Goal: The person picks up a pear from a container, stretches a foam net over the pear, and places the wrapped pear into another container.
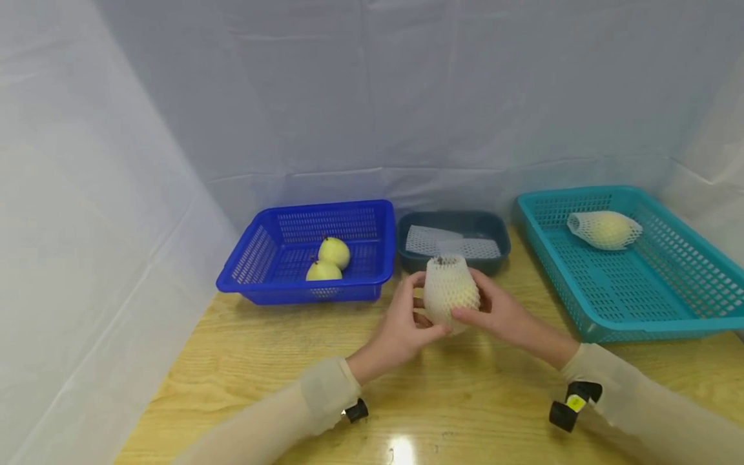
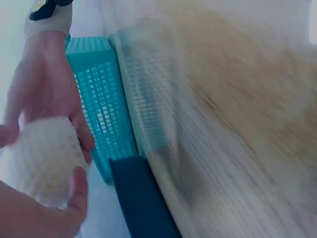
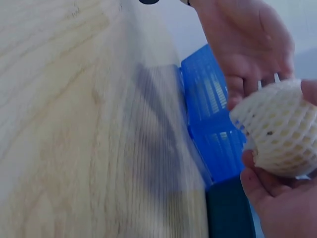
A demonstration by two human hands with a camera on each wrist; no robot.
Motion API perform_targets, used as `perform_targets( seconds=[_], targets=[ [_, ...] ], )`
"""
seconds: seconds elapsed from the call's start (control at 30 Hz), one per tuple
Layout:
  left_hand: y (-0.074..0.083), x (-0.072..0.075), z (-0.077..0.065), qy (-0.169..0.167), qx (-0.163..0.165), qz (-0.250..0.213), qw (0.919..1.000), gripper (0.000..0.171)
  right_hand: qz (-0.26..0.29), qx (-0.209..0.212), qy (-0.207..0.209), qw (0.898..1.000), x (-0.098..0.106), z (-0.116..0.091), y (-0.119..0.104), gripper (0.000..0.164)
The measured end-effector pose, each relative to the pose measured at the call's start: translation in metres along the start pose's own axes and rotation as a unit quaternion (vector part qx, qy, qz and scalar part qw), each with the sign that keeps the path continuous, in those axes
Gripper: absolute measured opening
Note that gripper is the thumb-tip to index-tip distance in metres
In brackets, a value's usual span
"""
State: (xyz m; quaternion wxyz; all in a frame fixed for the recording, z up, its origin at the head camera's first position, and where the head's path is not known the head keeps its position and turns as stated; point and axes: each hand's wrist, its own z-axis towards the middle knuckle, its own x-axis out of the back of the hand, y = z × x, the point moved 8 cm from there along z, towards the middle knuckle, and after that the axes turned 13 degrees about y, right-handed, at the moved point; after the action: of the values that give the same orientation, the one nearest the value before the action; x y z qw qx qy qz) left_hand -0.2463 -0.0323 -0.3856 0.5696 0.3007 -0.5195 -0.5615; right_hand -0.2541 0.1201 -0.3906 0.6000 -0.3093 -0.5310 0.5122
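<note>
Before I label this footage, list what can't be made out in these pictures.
Head: the underside of the nearer pear, hidden by the front rim of the blue basket.
Head: the near right corner of the teal basket, cut off by the right edge.
Left wrist: the mesh of the foam net, blurred.
Right wrist: part of the wrapped fruit, cut off by the right edge.

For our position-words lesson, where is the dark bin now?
In the head view, the dark bin stands right of centre, between the blue basket and the teal basket, beyond the wrapped fruit.
</note>
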Motion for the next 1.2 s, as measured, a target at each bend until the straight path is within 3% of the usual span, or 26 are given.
perform_targets(
  seconds=[0.13,0.33,0.6,0.77,0.9,1.03,1.2],
  targets=[
    [0.004,-0.005,-0.001,0.011,-0.009,0.034,0.9993,0.091,0.001,0.004,0.014,1.000,-0.002,-0.002,-0.003,0.075],
    [0.006,-0.001,0.000,0.055,-0.014,0.074,0.9956,0.091,0.026,0.003,-0.003,1.000,-0.011,-0.006,-0.007,0.076],
    [-0.002,0.004,0.003,0.036,0.019,-0.043,0.9983,0.086,0.050,0.009,-0.020,0.999,-0.001,-0.008,-0.010,0.058],
    [-0.001,0.003,0.003,0.003,0.036,-0.113,0.9930,0.087,0.074,-0.004,-0.053,0.996,-0.002,-0.008,-0.010,0.060],
    [0.001,0.003,0.002,-0.021,0.038,-0.139,0.9894,0.084,0.090,-0.013,-0.075,0.993,-0.004,-0.010,-0.010,0.061],
    [0.001,0.006,0.002,-0.030,0.026,-0.112,0.9929,0.078,0.088,-0.020,-0.066,0.994,-0.005,-0.010,-0.010,0.063],
    [0.002,0.011,0.004,-0.002,-0.013,-0.012,0.9998,0.071,0.068,-0.026,-0.015,0.997,-0.001,-0.006,-0.007,0.066]
  ],
)
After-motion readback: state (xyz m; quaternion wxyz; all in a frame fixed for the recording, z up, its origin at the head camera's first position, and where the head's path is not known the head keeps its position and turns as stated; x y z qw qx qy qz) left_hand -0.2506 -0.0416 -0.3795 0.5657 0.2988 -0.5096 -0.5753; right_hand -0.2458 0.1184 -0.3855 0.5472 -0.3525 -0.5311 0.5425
